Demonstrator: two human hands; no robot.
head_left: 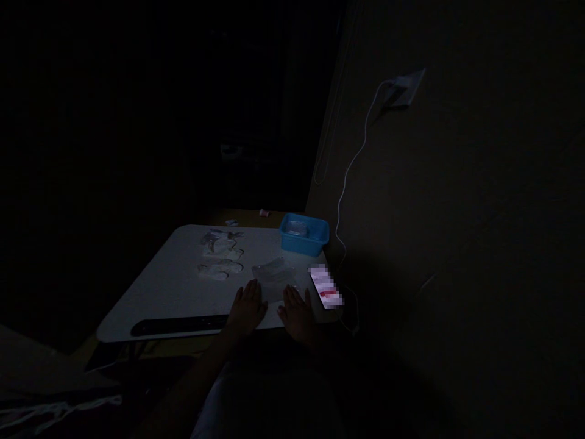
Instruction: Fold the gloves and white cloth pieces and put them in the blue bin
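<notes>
Both hands rest palm down near the front edge of a white table (169,286) in a very dark room. My left hand (248,306) lies flat with its fingers stretched forward, at the near left corner of a clear plastic bag (274,272). Across from it my right hand (297,311) is also flat, fingers out, by the bag's near right side. Whether the fingertips press on the bag or only lie beside it, I cannot tell. Left of the bag are several crumpled whitish pieces (222,268), too dim to name.
A blue plastic basket (301,245) with clear packets inside stands at the back right. A lit phone (325,286) lies at the right edge. From a wall socket (406,88) a white cable (351,161) hangs down. A black strip (178,325) runs along the front edge.
</notes>
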